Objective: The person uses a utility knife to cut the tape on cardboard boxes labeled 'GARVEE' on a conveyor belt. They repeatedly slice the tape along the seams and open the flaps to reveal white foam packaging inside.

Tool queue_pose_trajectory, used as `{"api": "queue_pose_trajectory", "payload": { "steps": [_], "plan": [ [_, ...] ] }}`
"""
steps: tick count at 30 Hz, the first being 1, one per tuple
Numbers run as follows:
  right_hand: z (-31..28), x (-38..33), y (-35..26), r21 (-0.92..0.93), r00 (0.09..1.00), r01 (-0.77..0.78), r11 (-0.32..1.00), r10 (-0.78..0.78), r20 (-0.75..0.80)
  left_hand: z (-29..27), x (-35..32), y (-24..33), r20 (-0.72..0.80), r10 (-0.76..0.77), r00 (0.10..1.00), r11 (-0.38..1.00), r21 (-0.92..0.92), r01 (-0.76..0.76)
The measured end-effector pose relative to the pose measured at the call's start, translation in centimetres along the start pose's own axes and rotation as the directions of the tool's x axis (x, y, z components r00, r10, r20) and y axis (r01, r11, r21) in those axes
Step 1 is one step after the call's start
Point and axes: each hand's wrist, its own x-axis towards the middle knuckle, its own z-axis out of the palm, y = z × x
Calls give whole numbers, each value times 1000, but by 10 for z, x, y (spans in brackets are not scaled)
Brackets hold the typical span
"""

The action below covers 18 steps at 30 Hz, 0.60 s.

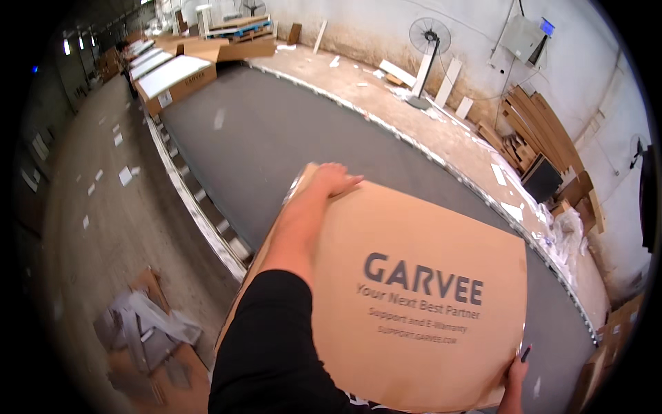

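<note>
Left hand lies flat, fingers spread, over the far top corner of a large flat cardboard box, gripping its edge; black sleeve covers the forearm up to the elbow. Right hand grips the near right corner, only fingers and part of the wrist visible, the rest cut off by the lower edge; a small dark object by the fingers is too small to identify. Box is held between both hands above the grey conveyor belt, broad printed face up and tilted toward the person; whether its underside touches the belt is hidden. Long axis runs from far left to near right, roughly along the belt; near lower edge is cut off by the frame. Belt curves away to the upper left, where more cardboard boxes sit on it in a row, the nearest one open with a white panel inside; farther ones blur together. On the floor lower left, an open carton holds crumpled grey and white paper scraps. Right of the belt: standing fan, stacked wooden boards against the wall
</note>
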Motion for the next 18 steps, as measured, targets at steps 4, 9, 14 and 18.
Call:
{"api": "queue_pose_trajectory", "payload": {
  "steps": [4,9,14,18],
  "plan": [
    [97,-80,-163,269,913,223,937,-297,278,-108,-150,-114,-82,-270,959,945,169,280],
    [148,-236,-277,538,707,77,839,-426,564,-161,-377,-88,-308,-567,764,748,195,634],
    [150,-196,-255,561,390,-152,813,-473,790,23,-507,99,-402,-903,150,349,-487,801],
    [258,-338,-336,775,411,-99,624,-684,602,13,-506,-103,-414,-910,-21,366,-827,427]
  ]
}}
